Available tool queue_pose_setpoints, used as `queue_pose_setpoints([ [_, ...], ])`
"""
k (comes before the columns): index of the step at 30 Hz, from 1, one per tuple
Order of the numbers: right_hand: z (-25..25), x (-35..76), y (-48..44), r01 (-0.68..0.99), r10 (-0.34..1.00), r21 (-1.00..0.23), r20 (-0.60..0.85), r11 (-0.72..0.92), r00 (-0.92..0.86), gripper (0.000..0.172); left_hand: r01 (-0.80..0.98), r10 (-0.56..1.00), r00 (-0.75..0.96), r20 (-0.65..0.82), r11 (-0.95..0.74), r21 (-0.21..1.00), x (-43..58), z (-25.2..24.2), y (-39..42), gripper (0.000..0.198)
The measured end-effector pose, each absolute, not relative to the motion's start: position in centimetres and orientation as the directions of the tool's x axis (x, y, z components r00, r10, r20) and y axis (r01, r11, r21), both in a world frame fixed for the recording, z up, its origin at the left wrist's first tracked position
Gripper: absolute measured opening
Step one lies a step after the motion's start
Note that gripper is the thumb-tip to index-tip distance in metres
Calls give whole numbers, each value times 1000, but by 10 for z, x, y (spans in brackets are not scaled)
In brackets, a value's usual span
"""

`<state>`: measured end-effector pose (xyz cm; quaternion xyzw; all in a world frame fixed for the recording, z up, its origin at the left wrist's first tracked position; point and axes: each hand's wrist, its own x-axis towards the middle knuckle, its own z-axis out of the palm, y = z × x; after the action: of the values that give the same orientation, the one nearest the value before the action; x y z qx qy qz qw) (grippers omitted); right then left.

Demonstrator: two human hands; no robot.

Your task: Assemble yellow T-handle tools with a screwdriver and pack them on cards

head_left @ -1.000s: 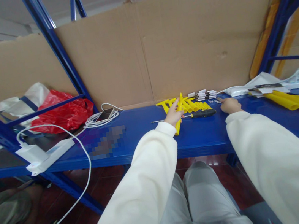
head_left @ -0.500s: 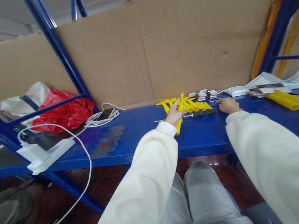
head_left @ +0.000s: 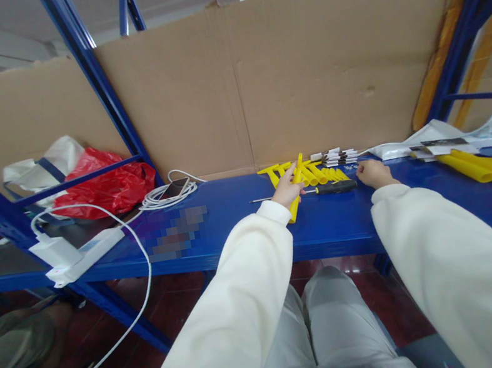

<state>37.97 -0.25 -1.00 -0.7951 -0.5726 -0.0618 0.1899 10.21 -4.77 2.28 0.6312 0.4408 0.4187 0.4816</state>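
My left hand (head_left: 287, 189) is closed round a yellow tapered tube (head_left: 295, 208), held at a slant with its narrow end up and away from me. Behind that hand lies a row of similar yellow tubes (head_left: 318, 174). A screwdriver (head_left: 336, 186) with a black handle lies across the table beside the tube, its shaft passing behind my left hand. My right hand (head_left: 375, 173) is at the table to the right of the screwdriver handle, fingers curled together. Small pale pieces (head_left: 350, 167) lie by its fingertips; whatever it may pinch is too small to make out.
Black-and-white packets (head_left: 339, 156) lie behind the tubes. More yellow tubes (head_left: 485, 164) lie at right. On the left are a coiled white cable (head_left: 167, 195), a power strip (head_left: 91, 254) and a red bag (head_left: 105, 180). Cardboard (head_left: 302, 72) stands behind the blue table (head_left: 227, 212).
My right hand's fingers, stretched toward the small pieces before, are now drawn in and curled. My left hand and its yellow tube have stayed in place.
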Motion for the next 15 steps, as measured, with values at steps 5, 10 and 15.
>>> queue_pose_setpoints([
  [5, -11, 381, 3, 931, 891, -209, 286, -300, 352, 26, 146, 960, 261, 102, -143, 979, 102, 21, -45, 86],
  [10, -14, 387, 15, 939, 900, -199, 284, -281, 329, 22, 140, 960, 263, 99, -139, 980, 102, 23, -46, 88],
  [15, -17, 389, 19, 929, 883, -288, 338, -232, 325, 17, 132, 961, 258, 100, -138, 982, 102, 25, -49, 89],
])
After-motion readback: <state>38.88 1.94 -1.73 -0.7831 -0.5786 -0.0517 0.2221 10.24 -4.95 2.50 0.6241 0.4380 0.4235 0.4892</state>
